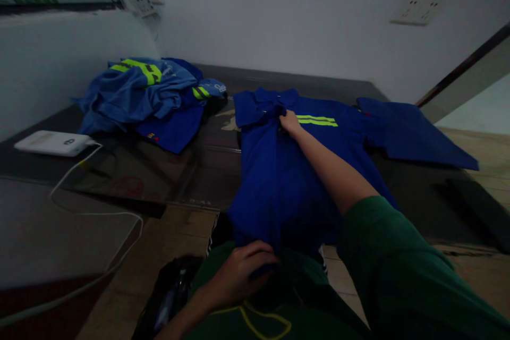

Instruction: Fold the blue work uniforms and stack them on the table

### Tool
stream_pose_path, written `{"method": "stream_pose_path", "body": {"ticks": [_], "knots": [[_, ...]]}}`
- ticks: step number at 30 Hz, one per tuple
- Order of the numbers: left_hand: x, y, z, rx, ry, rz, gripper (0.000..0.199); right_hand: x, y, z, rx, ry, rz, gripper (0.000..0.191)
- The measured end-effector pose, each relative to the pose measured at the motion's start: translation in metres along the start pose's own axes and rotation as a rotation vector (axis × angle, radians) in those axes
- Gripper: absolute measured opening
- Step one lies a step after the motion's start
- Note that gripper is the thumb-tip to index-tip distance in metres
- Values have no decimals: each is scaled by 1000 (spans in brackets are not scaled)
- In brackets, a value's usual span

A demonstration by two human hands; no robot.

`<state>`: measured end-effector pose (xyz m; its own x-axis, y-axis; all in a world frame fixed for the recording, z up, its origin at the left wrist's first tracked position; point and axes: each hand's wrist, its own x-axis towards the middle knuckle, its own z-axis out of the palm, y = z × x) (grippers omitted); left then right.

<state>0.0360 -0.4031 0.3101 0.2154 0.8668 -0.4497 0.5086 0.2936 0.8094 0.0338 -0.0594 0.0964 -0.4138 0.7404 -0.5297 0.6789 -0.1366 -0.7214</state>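
Observation:
A dark blue shirt (303,180) with two yellow-green stripes lies across the dark table, its collar toward the wall and its lower part hanging over the front edge against me. My right hand (289,122) pinches the shirt's front opening just below the collar. Down at the hem, near my body, my left hand (249,268) is closed on the bottom of the front edge. The front edge runs fairly straight between both hands. One sleeve spreads out to the right; the left side of the shirt is folded in or hidden.
A crumpled pile of blue clothes (139,93) lies at the back left, near a white power bank (53,143) with a cable. Folded blue cloth (422,135) and a black object (480,212) are at right. Sockets (416,9) are on the wall; a black bag (171,292) is below.

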Motion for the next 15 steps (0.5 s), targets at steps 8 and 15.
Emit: {"method": "stream_pose_path", "body": {"ticks": [8,15], "knots": [[-26,-20,-14,-52,361,-397,34,-27,10,-42,-123,-72,-141,68],[-19,-74,5,-258,484,-659,63,-109,34,-94,-349,-179,-371,31]]}}
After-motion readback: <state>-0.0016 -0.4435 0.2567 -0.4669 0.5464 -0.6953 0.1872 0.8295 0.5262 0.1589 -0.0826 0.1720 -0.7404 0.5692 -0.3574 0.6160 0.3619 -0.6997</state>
